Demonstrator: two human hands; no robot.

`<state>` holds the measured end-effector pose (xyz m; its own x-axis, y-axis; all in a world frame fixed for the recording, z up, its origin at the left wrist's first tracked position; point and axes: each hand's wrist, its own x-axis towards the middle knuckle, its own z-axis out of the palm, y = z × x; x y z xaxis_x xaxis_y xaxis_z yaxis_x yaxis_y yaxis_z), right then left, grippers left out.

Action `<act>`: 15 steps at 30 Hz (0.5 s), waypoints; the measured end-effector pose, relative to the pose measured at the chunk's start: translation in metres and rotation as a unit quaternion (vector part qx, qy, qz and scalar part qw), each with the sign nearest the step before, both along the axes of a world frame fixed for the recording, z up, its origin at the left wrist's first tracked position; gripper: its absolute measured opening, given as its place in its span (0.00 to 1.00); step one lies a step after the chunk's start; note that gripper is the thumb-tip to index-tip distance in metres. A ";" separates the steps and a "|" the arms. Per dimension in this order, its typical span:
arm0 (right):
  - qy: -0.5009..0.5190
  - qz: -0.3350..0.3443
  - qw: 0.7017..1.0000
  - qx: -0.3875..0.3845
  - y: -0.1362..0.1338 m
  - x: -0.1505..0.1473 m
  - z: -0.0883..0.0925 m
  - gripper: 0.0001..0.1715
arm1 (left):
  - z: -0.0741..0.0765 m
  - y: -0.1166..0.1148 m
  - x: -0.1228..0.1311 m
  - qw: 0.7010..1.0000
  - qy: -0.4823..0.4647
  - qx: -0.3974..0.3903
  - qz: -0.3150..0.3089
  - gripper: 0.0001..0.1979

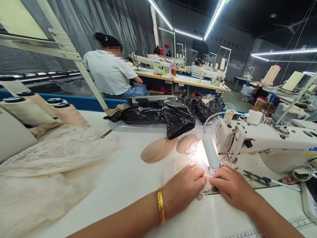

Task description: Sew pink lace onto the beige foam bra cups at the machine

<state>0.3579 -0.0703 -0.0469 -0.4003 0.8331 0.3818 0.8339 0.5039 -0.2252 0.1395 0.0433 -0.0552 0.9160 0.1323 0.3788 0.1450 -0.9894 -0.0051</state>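
A pale lace garment piece (pixel 172 167) with beige cup-shaped pads (pixel 158 150) lies on the white sewing table under the lamp. My left hand (pixel 187 186), with a ring and a gold bracelet, is closed, thumb and fingers pinching the cloth left of the needle area. Facing it, my right hand (pixel 234 186) pinches the same cloth with its fingertips, close by the presser foot. The white sewing machine (pixel 260 137) stands just beyond my right hand. A grey lamp (pixel 210 153) glares over the cloth, washing out detail there.
Thread snips (pixel 256 178) lie right of my right hand. Black plastic bags (pixel 153 115) sit behind the garment. Cream lace fabric (pixel 49 175) is heaped at left near thread cones (pixel 70 114). A person in a white shirt (pixel 109 72) sits beyond, near more sewing machines.
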 end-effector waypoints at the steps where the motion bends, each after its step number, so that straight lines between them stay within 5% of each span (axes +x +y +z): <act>1: 0.001 0.001 1.000 0.002 0.000 0.000 0.000 0.22 | 0.000 0.000 0.001 1.000 0.000 0.001 -0.001 0.09; 15: -0.010 -0.032 0.999 0.015 0.002 0.001 -0.006 0.20 | 0.003 0.018 0.012 0.997 -0.036 -0.038 -0.064 0.09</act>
<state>0.3588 -0.0686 -0.0532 -0.3546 0.8454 0.3994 0.8688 0.4558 -0.1935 0.1517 0.0618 -0.0525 0.8978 0.0472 0.4379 0.0147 -0.9969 0.0773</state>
